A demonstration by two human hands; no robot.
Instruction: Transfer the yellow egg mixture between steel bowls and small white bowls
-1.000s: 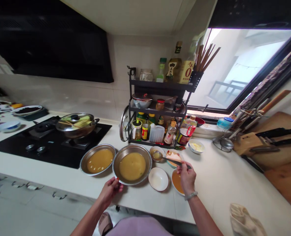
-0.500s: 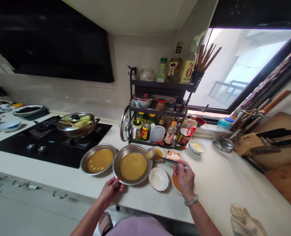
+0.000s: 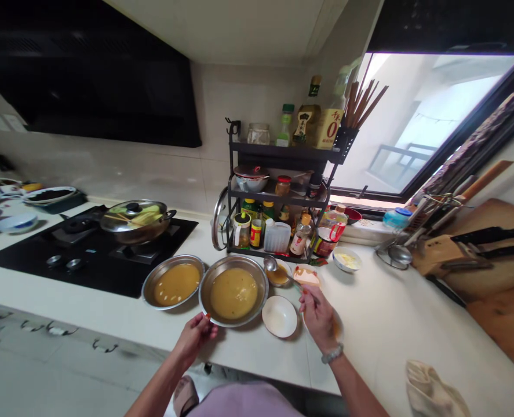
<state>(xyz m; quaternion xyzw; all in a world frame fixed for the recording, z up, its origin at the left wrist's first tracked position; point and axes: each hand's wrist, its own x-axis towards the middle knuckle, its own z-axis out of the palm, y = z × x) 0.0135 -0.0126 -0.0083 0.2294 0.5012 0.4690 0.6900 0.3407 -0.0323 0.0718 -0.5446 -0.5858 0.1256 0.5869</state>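
My left hand pinches the near rim of a metal bowl of yellowish-brown liquid. In my right hand is a metal ladle, its head over the small bowl of orange-brown liquid. Bubbles show on the liquid in the metal bowl. Between my hands stands a small white bowl with a little pale liquid. A second metal bowl of brown liquid with white bits sits to the left. Behind my right hand is a dish with something pink. My right hand partly covers another bowl.
A lidded pan stands on the black hob at left. A black rack of bottles and jars stands behind the bowls. At right are a bowl of chopped bits, a knife block and a cloth.
The ladle's head has moved slightly right, from the metal bowl's edge to the small bowl, and looks emptied. Bubbles have appeared in the metal bowl. My left hand stays on the rim.
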